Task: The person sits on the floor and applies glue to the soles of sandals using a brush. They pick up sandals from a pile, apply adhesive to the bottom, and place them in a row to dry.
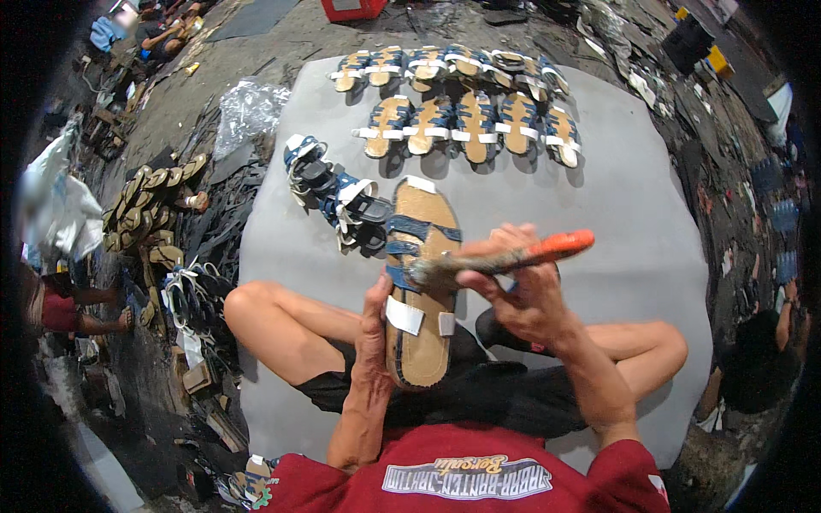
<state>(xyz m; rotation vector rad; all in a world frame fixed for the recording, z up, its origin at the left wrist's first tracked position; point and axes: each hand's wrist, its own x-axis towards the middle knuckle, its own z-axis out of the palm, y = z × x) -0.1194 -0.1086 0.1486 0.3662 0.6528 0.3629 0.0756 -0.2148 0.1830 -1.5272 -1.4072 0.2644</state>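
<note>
A sandal (423,346) with a tan footbed, dark blue straps and white strap pieces is held upright over my lap. My left hand (373,329) grips its left edge near the heel, thumb along the side. In my right hand (526,295) is a hand tool with an orange handle end (564,246). The tool's greyish head is at the blue straps, blurred, so its exact kind is unclear. Left of the sandal's toe, several blue and white sandals (355,201) lie in a row, tilted on their sides.
I sit cross-legged on a grey mat (616,205). Two rows of finished-looking sandals (475,124) lie across its far part. Left of the mat are clear plastic wrap (248,115), a pile of tan soles (145,205) and dark scraps. A red container (352,8) stands at the far edge.
</note>
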